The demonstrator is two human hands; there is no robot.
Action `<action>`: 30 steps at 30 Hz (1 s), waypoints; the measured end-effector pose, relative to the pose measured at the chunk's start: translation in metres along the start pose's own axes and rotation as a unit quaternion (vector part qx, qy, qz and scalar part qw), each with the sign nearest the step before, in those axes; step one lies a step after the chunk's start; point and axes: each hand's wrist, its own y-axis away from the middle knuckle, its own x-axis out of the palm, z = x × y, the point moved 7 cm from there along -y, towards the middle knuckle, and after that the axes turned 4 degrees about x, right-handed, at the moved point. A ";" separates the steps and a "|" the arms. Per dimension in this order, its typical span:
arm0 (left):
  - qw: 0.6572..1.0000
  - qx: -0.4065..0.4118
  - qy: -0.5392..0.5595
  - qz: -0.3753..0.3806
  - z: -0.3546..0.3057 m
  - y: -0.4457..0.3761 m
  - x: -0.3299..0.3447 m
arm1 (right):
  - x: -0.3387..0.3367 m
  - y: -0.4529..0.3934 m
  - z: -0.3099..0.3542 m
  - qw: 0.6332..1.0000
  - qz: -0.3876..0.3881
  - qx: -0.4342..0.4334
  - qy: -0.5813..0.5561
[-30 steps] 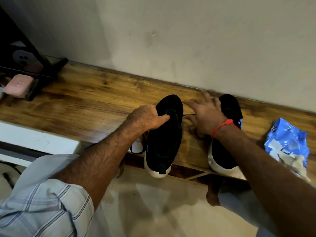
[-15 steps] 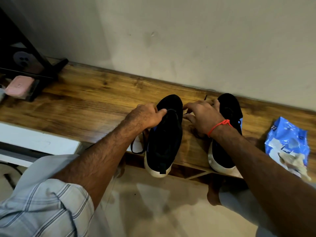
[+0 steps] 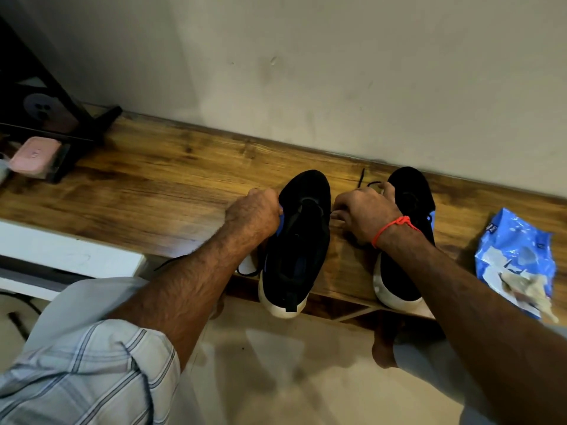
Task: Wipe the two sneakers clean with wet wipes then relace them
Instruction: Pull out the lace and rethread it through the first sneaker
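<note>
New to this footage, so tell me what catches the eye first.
Two black sneakers stand side by side at the front edge of the wooden shelf: the left sneaker and the right sneaker. The left hand and right hand flank the left one, pulling a black lace. A blue wipes pack lies far right.

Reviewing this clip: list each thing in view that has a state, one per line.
left sneaker: on the wooden bench, heel overhanging its front edge, lace partly threaded
right sneaker: on the bench, heel overhanging
black lace: pulled taut, end sticking up
left hand: grips the left sneaker's side
right hand: pinches the lace
wet wipes pack: open, crumpled wipe on it
</note>
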 end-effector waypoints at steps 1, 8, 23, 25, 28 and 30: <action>1.000 -0.002 -0.014 0.000 0.000 -0.001 -0.001 | -0.001 -0.001 -0.002 1.000 0.004 0.006 0.005; 0.998 -0.020 0.048 0.036 0.006 -0.005 0.001 | 0.001 0.001 0.003 1.000 -0.002 -0.005 -0.027; 0.808 0.041 0.586 0.038 -0.023 0.006 -0.070 | -0.059 0.000 -0.006 0.758 0.119 0.054 -0.639; 0.783 0.049 0.619 0.039 -0.031 0.017 -0.091 | -0.082 0.003 -0.008 0.694 0.110 0.054 -0.709; 0.754 0.055 0.653 0.049 -0.049 0.034 -0.121 | -0.120 0.009 -0.005 0.662 0.099 0.053 -0.741; 0.740 0.061 0.668 0.057 -0.064 0.045 -0.146 | -0.150 0.013 0.000 0.649 0.088 0.048 -0.754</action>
